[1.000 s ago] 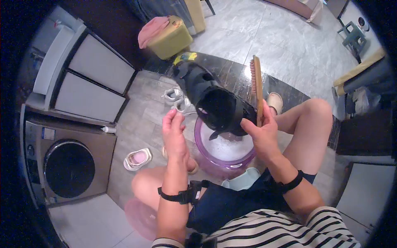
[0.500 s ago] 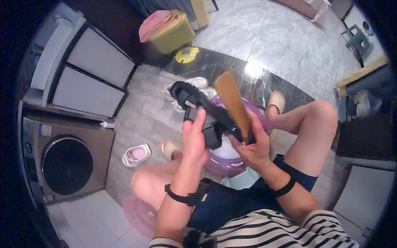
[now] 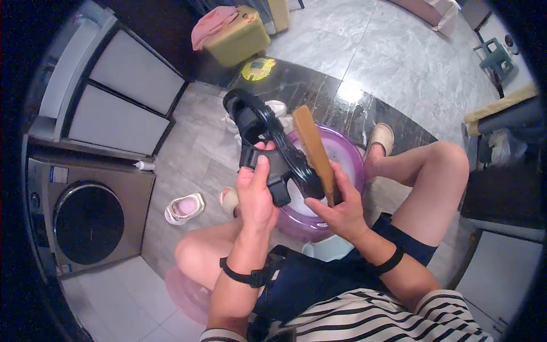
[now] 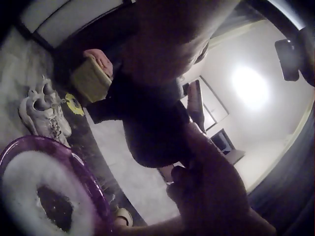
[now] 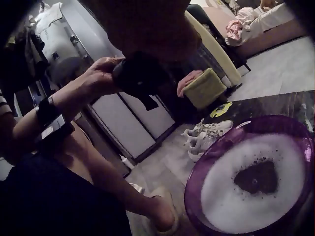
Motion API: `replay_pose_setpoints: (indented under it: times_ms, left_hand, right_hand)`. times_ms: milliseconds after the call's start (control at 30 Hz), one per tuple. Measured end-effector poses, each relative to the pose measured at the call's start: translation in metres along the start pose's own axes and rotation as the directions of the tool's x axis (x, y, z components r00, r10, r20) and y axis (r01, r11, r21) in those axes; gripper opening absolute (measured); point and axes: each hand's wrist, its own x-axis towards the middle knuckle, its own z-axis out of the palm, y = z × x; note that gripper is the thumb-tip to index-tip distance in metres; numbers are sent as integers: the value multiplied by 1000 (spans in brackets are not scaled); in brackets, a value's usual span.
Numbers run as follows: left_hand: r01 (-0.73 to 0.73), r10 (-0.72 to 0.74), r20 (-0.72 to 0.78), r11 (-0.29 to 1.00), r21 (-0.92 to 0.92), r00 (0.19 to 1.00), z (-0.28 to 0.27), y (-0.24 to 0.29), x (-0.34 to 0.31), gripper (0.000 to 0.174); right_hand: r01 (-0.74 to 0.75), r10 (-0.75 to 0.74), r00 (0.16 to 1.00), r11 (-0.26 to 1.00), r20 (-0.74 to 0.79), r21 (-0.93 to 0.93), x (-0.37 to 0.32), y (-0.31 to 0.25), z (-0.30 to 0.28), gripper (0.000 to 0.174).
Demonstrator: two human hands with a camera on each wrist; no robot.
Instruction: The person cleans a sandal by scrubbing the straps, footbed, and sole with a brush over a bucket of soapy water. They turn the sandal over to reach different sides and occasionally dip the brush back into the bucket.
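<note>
A wet, shiny black sandal (image 3: 263,122) is held on its side over a purple basin (image 3: 358,151) of sudsy water. My left hand (image 3: 256,196) grips it by the straps, fingers passing under a strap and thumb lying on top. In my right hand (image 3: 345,211) is a wooden scrubbing brush (image 3: 312,145), its flat back facing up and its bristles hidden. The right thumb is right at the near end of the sandal. Both wrist views show the sandal only as a dark shape, as in the right wrist view, where the left hand (image 5: 101,73) holds it.
White sneakers (image 5: 209,132) stand behind the basin. A pale blue stool (image 3: 327,249) is between the legs, and a pink basin (image 3: 185,293) sits by the left knee. A slipper (image 3: 185,208) lies on the floor near the washing machine (image 3: 88,222). A yellow-green box (image 3: 236,43) stands beyond.
My left hand, free a second ago, has taken hold of the sandal's straps. The sandal has turned onto its side and come lower. The brush has tilted left, its wooden back now showing.
</note>
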Motion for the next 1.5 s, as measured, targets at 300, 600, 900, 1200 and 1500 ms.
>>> replay_pose_setpoints:
  times_ms: [300,600,900,1200,1500]
  left_hand:
    - [-45,45,20,999,5,999,-1,1,2,39]
    - [-107,105,23,991,77,994,-2,-3,5,34]
    - [-90,93,-116,995,32,989,-3,-4,10,29]
    - [-52,53,-64,999,9,997,-8,-10,18,29]
    - [-186,183,33,958,219,982,-8,6,20,29]
  right_hand:
    - [97,-102,995,962,-7,-254,1,-16,-12,65]
    - [116,4,973,852,229,-510,3,-44,-6,55]
    - [113,20,975,818,223,-565,-3,-40,10,53]
    - [21,39,992,893,124,-449,44,-1,-12,43]
    - [54,-24,990,976,141,-211,55,-25,-60,42]
